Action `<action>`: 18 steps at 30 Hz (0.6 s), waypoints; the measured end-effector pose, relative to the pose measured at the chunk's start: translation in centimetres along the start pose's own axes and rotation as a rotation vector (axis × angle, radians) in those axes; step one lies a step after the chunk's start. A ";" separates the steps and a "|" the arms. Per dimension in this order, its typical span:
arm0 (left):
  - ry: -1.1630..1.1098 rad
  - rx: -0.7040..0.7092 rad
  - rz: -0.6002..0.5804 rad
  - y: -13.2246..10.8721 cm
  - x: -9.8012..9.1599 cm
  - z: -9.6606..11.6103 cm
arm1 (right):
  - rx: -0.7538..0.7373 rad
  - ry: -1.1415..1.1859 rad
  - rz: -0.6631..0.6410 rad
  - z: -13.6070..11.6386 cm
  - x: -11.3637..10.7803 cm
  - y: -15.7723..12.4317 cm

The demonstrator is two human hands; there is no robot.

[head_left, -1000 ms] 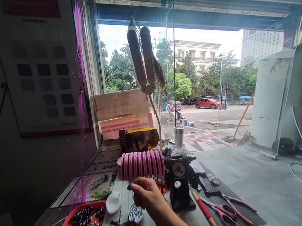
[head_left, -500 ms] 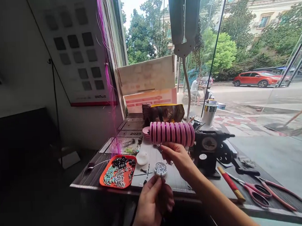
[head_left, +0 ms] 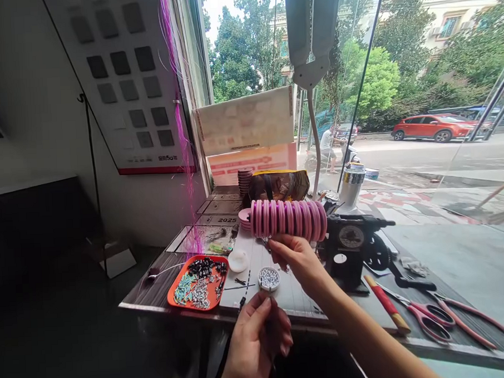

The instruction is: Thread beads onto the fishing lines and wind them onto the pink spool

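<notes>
My left hand is closed in a pinch just below a small round tub of silvery beads. What its fingertips hold is too small and dark to name. My right hand is raised beyond the tub, thumb and finger pinched under the left end of a row of pink spools. A tiny item shows near those fingertips, and I cannot make out its kind. The spools sit side by side on a black hand-cranked winding machine, wound with purple thread. A white lid lies beside the tub.
An orange tray at left holds black, green and silver small parts. Purple strands hang behind it. On the right lie a red-and-yellow stick, scissors and pink-handled pliers. A bag and stacked spools stand behind.
The view has shifted slightly. Both hands keep nearly the same pinched poses, the left still below the tub and the right still at the spools.
</notes>
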State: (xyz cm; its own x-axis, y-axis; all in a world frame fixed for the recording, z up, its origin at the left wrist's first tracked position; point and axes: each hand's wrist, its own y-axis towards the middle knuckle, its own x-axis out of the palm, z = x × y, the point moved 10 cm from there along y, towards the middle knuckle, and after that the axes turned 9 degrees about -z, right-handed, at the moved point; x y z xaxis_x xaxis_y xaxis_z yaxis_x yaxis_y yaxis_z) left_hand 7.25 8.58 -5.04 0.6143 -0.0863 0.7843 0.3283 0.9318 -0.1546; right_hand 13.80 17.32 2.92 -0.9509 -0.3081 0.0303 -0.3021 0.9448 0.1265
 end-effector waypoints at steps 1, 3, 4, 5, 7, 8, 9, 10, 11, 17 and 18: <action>-0.005 -0.005 0.004 0.0 0.0 -0.1 | -0.001 0.001 -0.001 0.0 0.0 0.0; -0.009 -0.009 0.007 -0.1 -0.1 -0.1 | 0.003 -0.001 -0.001 0.2 0.0 0.1; -0.010 -0.009 0.004 -0.1 -0.2 -0.2 | 0.005 -0.002 0.003 0.2 0.0 0.1; -0.012 -0.008 0.003 0.0 -0.2 -0.2 | 0.007 -0.004 0.006 0.3 -0.1 0.1; -0.007 -0.006 0.005 -0.1 -0.5 -0.3 | 0.008 -0.011 0.012 0.3 -0.1 0.0; -0.003 -0.007 0.007 -0.1 -0.6 -0.4 | 0.009 -0.014 0.014 0.4 -0.1 0.0; 0.003 -0.012 0.005 -0.2 -0.7 -0.5 | 0.012 -0.018 0.016 0.4 -0.2 -0.1; 0.007 -0.018 -0.001 -0.3 -0.7 -0.6 | 0.016 -0.021 0.017 0.4 -0.2 -0.1; 0.007 -0.023 -0.009 -0.3 -0.7 -0.7 | 0.018 -0.025 0.020 0.4 -0.2 -0.1; -0.020 -0.051 0.000 -0.9 -0.9 -1.1 | 0.007 -0.045 0.016 0.2 -0.3 0.0; -0.018 -0.053 0.002 -0.9 -0.9 -1.1 | 0.009 -0.046 0.006 0.2 -0.2 -0.1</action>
State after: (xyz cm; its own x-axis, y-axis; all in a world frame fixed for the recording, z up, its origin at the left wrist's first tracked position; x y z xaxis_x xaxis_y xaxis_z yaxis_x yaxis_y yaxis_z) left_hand 7.20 7.43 -6.28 0.6021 -0.0779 0.7946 0.3650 0.9120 -0.1872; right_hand 14.04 17.30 2.70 -0.9546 -0.2975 -0.0143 -0.2971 0.9476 0.1175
